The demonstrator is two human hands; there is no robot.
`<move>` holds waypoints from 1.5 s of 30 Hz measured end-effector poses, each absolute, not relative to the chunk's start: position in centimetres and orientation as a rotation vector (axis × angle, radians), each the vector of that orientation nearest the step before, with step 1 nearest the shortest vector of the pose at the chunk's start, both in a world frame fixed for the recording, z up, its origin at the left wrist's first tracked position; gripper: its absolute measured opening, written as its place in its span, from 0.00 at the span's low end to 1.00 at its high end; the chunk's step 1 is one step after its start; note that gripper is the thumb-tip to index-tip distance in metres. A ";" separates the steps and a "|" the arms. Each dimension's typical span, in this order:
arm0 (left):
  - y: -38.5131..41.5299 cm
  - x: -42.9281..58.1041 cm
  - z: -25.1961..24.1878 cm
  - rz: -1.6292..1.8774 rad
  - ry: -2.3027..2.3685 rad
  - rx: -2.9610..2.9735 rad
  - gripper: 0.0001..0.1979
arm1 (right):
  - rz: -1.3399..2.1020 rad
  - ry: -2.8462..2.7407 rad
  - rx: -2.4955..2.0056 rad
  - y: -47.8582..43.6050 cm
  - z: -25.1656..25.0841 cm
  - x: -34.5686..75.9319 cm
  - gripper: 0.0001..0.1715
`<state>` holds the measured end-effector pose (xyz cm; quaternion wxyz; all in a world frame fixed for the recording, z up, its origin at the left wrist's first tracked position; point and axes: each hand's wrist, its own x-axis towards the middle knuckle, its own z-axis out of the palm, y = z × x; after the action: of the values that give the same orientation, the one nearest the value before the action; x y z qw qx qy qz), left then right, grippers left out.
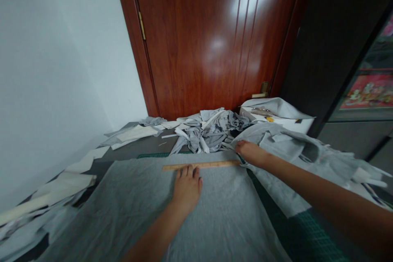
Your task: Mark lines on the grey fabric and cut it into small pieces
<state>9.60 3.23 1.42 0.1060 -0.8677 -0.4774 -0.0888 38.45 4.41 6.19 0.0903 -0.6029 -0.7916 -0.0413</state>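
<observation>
A wide piece of grey fabric [138, 208] lies spread in front of me, with a wooden ruler [211, 165] across it near the far edge. My left hand [188, 188] lies flat on the fabric, fingers stretched out and their tips pressing on the ruler's lower edge. Just beyond the ruler's right end, my right hand [249, 151] is closed, with its fingers curled down beside the fabric's far right corner. Whatever it may hold is hidden. A green cutting mat [310, 233] shows from under the fabric on the right.
A heap of grey scraps [211, 131] lies at the back against the brown door [199, 49]. More grey cloth [288, 147] is piled on the right, before a white box [294, 125]. Pale strips [64, 184] line the left edge along the white wall [61, 69].
</observation>
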 end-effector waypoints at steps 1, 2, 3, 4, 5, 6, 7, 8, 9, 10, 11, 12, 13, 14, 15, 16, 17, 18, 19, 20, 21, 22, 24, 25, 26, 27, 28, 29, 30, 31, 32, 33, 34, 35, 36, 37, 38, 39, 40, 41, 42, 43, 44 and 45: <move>3.2 9.6 1.5 -0.268 -1.405 -2.558 0.21 | -0.145 -2.305 -1.798 3.7 6.2 38.1 0.15; 3.1 9.6 1.6 -0.276 -1.405 -2.559 0.21 | -0.144 -2.247 -1.800 3.0 6.2 37.6 0.14; 3.1 9.6 1.6 -0.284 -1.406 -2.560 0.21 | -0.123 -2.194 -1.802 2.1 5.9 37.0 0.14; 3.0 9.6 1.7 -0.290 -1.406 -2.561 0.21 | -0.017 -2.077 -1.785 1.1 5.5 36.4 0.13; 3.0 9.6 1.7 -0.293 -1.405 -2.564 0.21 | 0.144 -1.988 -1.745 0.0 5.0 35.7 0.11; 3.0 9.6 1.7 -0.296 -1.404 -2.565 0.21 | 0.290 -1.890 -1.699 -1.1 4.4 34.9 0.10; 2.9 9.5 1.7 -0.300 -1.403 -2.566 0.21 | 0.425 -1.817 -1.639 -2.3 3.8 34.1 0.10; 2.9 9.5 1.7 -0.305 -1.403 -2.565 0.21 | 0.529 -1.746 -1.582 -3.5 3.1 33.2 0.09; 3.0 9.5 1.6 -0.313 -1.402 -2.562 0.21 | 0.613 -1.702 -1.532 -4.7 2.6 32.4 0.09; 3.0 9.4 1.6 -0.323 -1.400 -2.557 0.21 | 0.669 -1.672 -1.493 -5.8 2.1 31.7 0.10; 3.0 9.4 1.5 -0.334 -1.397 -2.554 0.21 | 0.703 -1.646 -1.469 -6.8 1.6 31.0 0.10; 3.0 9.4 1.5 -0.345 -1.391 -2.550 0.20 | 0.720 -1.610 -1.457 -7.7 1.2 30.4 0.11; 3.0 9.3 1.4 -0.354 -1.387 -2.547 0.20 | 0.734 -1.574 -1.442 -8.5 0.8 30.0 0.12; 3.1 9.3 1.4 -0.360 -1.385 -2.542 0.20 | 0.739 -1.543 -1.429 -9.1 0.5 29.6 0.12; 3.1 9.3 1.4 -0.362 -1.387 -2.539 0.20 | 0.741 -1.517 -1.422 -9.6 0.2 29.4 0.12; 3.1 9.3 1.4 -0.363 -1.391 -2.536 0.20 | 0.740 -1.496 -1.415 -9.9 -0.1 29.2 0.12; 3.1 9.3 1.4 -0.362 -1.396 -2.533 0.20 | 0.736 -1.482 -1.409 -10.1 -0.3 29.1 0.12; 3.1 9.3 1.5 -0.362 -1.398 -2.532 0.20 | 0.731 -1.474 -1.402 -10.1 -0.5 29.1 0.12; 3.1 9.3 1.5 -0.364 -1.391 -2.534 0.19 | 0.727 -1.470 -1.391 -10.1 -0.7 29.1 0.11; 3.1 9.2 1.5 -0.373 -1.380 -2.535 0.19 | 0.723 -1.470 -1.380 -10.0 -0.9 29.1 0.11; 3.2 9.1 1.5 -0.385 -1.365 -2.536 0.19 | 0.721 -1.474 -1.367 -9.9 -1.0 29.1 0.10; 3.4 9.0 1.5 -0.399 -1.346 -2.541 0.19 | 0.718 -1.477 -1.357 -9.8 -1.0 29.1 0.10; 4.0 8.6 1.6 -0.417 -1.307 -2.563 0.18 | 0.718 -1.479 -1.345 -9.6 -1.1 29.1 0.10; 4.4 8.3 1.6 -0.416 -1.294 -2.578 0.18 | 0.717 -1.477 -1.342 -9.5 -1.1 29.0 0.10; 5.0 8.1 1.8 -0.407 -1.285 -2.599 0.17 | 0.716 -1.473 -1.338 -9.5 -1.1 29.0 0.10; 5.6 7.8 2.0 -0.390 -1.285 -2.620 0.17 | 0.716 -1.467 -1.334 -9.5 -1.1 29.0 0.10; 6.3 7.6 2.3 -0.368 -1.291 -2.642 0.17 | 0.718 -1.460 -1.328 -9.4 -1.1 28.9 0.10; 7.0 7.5 2.6 -0.337 -1.294 -2.671 0.16 | 0.720 -1.454 -1.322 -9.4 -1.0 28.9 0.10; 7.6 7.4 2.9 -0.298 -1.291 -2.703 0.15 | 0.723 -1.446 -1.315 -9.4 -1.0 28.9 0.10; 8.2 7.4 3.3 -0.253 -1.276 -2.738 0.14 | 0.724 -1.435 -1.307 -9.4 -1.0 28.9 0.10; 8.7 7.4 3.7 -0.208 -1.256 -2.770 0.13 | 0.723 -1.422 -1.298 -9.3 -1.0 28.9 0.10; 9.2 7.5 4.0 -0.167 -1.233 -2.796 0.12 | 0.719 -1.406 -1.290 -9.3 -1.1 29.0 0.10; 9.5 7.7 4.3 -0.133 -1.212 -2.818 0.12 | 0.714 -1.386 -1.282 -9.3 -1.1 29.0 0.09; 9.8 7.8 4.6 -0.110 -1.196 -2.833 0.11 | 0.707 -1.366 -1.274 -9.2 -1.2 29.1 0.09; 10.0 7.9 4.8 -0.096 -1.186 -2.844 0.10 | 0.704 -1.349 -1.266 -9.2 -1.2 29.1 0.09; 10.1 7.9 5.0 -0.087 -1.177 -2.854 0.10 | 0.704 -1.335 -1.261 -9.2 -1.3 29.2 0.08; 10.2 7.9 5.1 -0.083 -1.174 -2.861 0.09 | 0.705 -1.321 -1.258 -9.1 -1.3 29.2 0.08; 10.2 7.9 5.2 -0.087 -1.175 -2.865 0.09 | 0.707 -1.307 -1.255 -9.1 -1.3 29.3 0.08; 10.2 7.8 5.2 -0.097 -1.182 -2.867 0.08 | 0.709 -1.294 -1.252 -9.0 -1.3 29.3 0.08; 10.1 7.7 5.2 -0.113 -1.194 -2.869 0.08 | 0.709 -1.283 -1.251 -9.0 -1.3 29.3 0.08; 10.1 7.6 5.1 -0.132 -1.209 -2.871 0.08 | 0.708 -1.273 -1.251 -9.0 -1.3 29.4 0.08; 10.0 7.4 5.1 -0.154 -1.228 -2.875 0.08 | 0.704 -1.267 -1.252 -9.0 -1.3 29.4 0.08; 9.9 7.2 5.1 -0.178 -1.250 -2.879 0.07 | 0.701 -1.263 -1.251 -8.9 -1.3 29.5 0.08; 9.8 7.0 5.1 -0.201 -1.273 -2.882 0.07 | 0.698 -1.257 -1.250 -8.9 -1.3 29.5 0.08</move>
<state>7.00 9.78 5.06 -0.0075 -0.9129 -0.4032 -0.0637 29.52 -8.89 -1.29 0.5796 -0.5347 -0.5377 0.2985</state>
